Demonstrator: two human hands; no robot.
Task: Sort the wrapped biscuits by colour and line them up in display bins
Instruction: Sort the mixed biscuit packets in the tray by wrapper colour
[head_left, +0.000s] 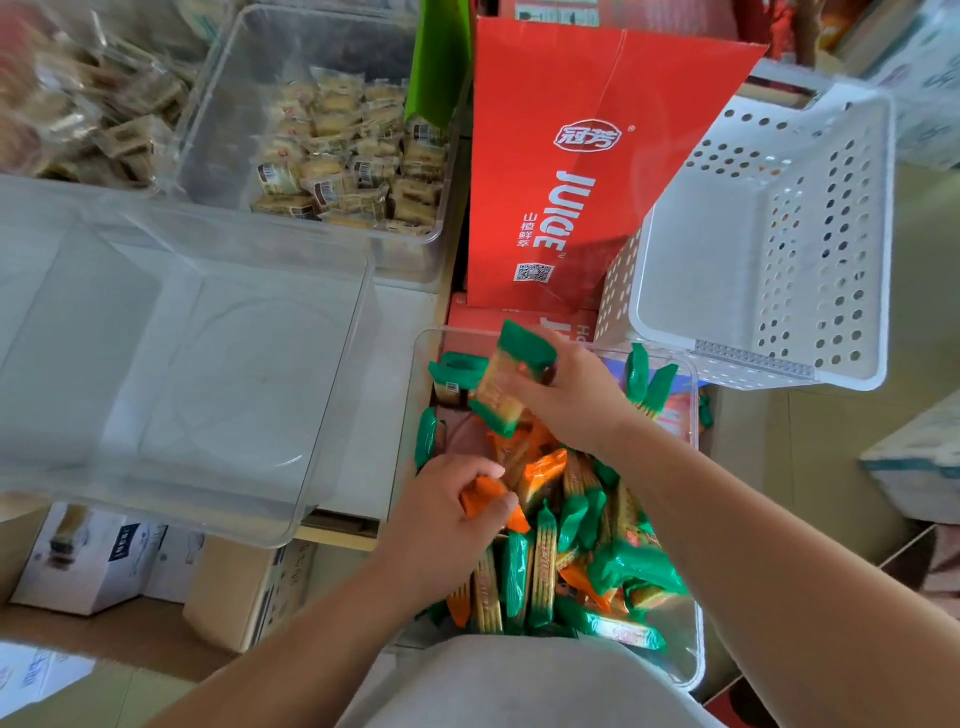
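Left hand pinches an orange pack, right hand grips a green pack — probably light, slippery; I'd hold mid-body

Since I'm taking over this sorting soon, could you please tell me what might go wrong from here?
1. The right hand holds a green pack while the left hand grips an orange pack; colours could land in the wrong bin.
2. The empty clear bin seems to overhang its ledge, so loading its near corner might tip it.
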